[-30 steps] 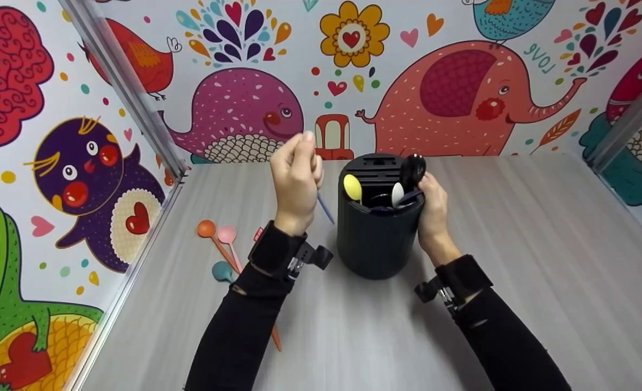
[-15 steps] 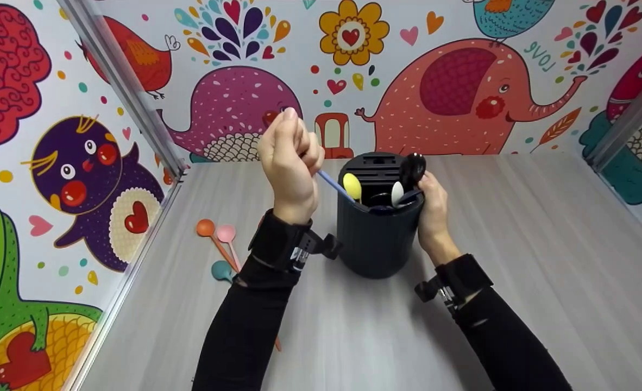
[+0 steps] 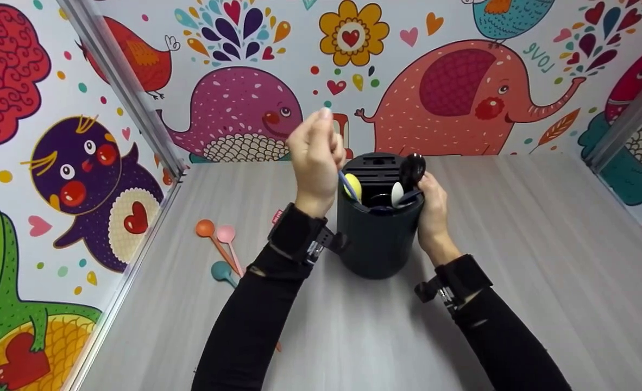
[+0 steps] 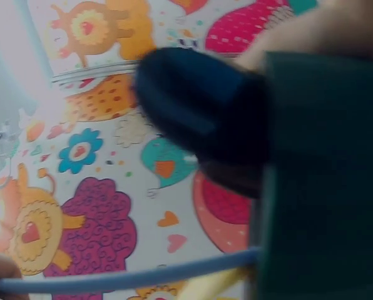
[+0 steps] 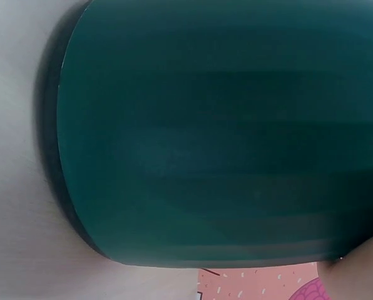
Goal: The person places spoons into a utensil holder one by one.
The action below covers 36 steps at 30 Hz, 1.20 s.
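A dark green cylindrical utensil holder (image 3: 378, 239) stands upright on the table, its slotted black top part at the back. My left hand (image 3: 316, 157) pinches a slim blue stick-like utensil (image 4: 130, 278); the lower end slants over the holder's left rim, and its upper end is hidden by the hand. My right hand (image 3: 434, 209) grips the holder's right side, some fingers hidden behind it. Inside the holder stand a yellow spoon (image 3: 355, 184), a white spoon (image 3: 397, 194) and a shiny black utensil (image 3: 413, 168) with its rounded head up.
Left of the holder lie an orange spoon (image 3: 205, 228), a pink spoon (image 3: 226, 234) and a teal spoon (image 3: 223, 270), their handles partly under my left forearm. A red tag (image 3: 277, 216) shows beside the left wrist strap. Printed wall panels (image 3: 234, 108) enclose the table's back and sides.
My left hand first rose and brought the blue utensil's lower end from beside the holder to its rim, then shifted right, tilting the utensil more upright. My right hand stays on the holder.
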Each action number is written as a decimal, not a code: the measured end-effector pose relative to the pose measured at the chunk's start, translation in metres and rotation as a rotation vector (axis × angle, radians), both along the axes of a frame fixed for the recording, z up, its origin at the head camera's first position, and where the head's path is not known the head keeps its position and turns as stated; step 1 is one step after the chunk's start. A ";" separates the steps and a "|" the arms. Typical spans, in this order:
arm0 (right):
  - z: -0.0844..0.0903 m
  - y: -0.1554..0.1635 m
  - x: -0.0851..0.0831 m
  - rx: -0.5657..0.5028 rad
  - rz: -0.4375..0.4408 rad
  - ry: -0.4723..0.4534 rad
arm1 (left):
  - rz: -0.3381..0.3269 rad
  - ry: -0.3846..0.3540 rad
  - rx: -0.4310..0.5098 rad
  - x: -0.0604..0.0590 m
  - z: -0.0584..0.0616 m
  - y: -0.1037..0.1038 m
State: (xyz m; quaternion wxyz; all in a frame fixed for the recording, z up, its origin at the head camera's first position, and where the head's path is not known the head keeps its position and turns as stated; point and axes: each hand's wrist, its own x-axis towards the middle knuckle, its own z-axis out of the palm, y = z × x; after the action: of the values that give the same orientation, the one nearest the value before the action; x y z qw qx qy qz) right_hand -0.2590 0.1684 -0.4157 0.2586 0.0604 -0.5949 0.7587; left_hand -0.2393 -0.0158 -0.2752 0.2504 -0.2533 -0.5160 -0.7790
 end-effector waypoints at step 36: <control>0.000 0.001 0.002 0.019 0.000 0.002 | 0.336 -0.048 -0.740 -0.017 -0.065 0.024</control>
State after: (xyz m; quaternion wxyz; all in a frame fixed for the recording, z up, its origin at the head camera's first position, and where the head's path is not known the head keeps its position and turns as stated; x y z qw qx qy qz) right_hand -0.2572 0.1696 -0.4162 0.2586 0.0636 -0.6017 0.7530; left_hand -0.2566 0.0082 -0.3402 0.2542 -0.2199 -0.8014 -0.4947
